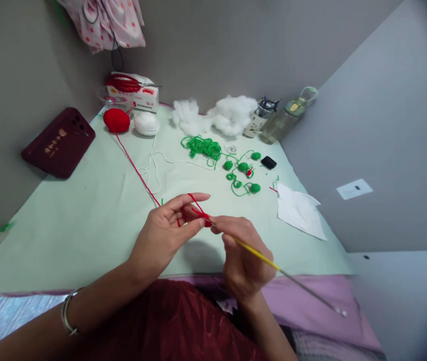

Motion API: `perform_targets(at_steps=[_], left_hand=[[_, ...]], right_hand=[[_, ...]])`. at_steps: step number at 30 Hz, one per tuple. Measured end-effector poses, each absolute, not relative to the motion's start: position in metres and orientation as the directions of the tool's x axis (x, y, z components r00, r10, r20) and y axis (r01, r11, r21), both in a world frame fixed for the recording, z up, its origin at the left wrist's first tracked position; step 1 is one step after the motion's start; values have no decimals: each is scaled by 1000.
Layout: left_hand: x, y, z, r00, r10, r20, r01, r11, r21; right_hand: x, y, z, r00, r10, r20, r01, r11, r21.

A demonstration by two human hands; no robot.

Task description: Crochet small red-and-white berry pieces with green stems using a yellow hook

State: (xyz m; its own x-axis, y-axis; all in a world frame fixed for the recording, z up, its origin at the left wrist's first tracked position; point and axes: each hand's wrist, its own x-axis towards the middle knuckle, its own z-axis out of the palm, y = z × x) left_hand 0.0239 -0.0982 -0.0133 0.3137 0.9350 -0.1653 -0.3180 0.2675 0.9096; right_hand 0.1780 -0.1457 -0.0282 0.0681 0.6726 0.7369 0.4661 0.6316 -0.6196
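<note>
My left hand [168, 225] pinches a small piece of red crochet work [207, 219] between thumb and fingers, its index finger stretched out with red yarn [134, 168] looped over it. That strand runs back across the table to a red yarn ball [117, 120]. In my right hand [249, 250] is a crochet hook [256, 253] with a yellow grip, held like a pen. The hook's tip meets the red work at my left fingertips; its long grey shaft points down to the right. Fingers partly hide the stitches.
Behind the hands lie a white yarn ball [146, 123], green yarn [202, 147], several small green crocheted pieces [243, 167] and white stuffing [232, 115]. Red-handled scissors [126, 83] rest on a box. A bottle [283, 120], pen cup [255, 123], paper [298, 210] and phone [59, 143] stand or lie around.
</note>
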Motion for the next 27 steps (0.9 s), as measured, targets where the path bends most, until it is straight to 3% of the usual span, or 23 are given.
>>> perform_targets(at_steps=[12, 17, 20, 23, 27], left_hand=[[20, -97, -13, 277, 949, -150, -193, 208, 959], [21, -97, -16, 309, 939, -153, -232, 230, 945], [20, -99, -20, 383, 910, -160, -314, 291, 904], [17, -99, -19, 438, 886, -151, -380, 335, 862], [14, -96, -12, 460, 881, -108, -428, 327, 842]], right_hand=[[170, -143, -30, 93, 654, 751, 495, 624, -604], [166, -142, -35, 125, 658, 742, 448, 630, -635], [165, -140, -35, 248, 720, 648, 292, 582, -759], [167, -137, -33, 341, 842, 418, -27, 453, -891], [169, -133, -27, 331, 909, 253, -286, 352, -891]])
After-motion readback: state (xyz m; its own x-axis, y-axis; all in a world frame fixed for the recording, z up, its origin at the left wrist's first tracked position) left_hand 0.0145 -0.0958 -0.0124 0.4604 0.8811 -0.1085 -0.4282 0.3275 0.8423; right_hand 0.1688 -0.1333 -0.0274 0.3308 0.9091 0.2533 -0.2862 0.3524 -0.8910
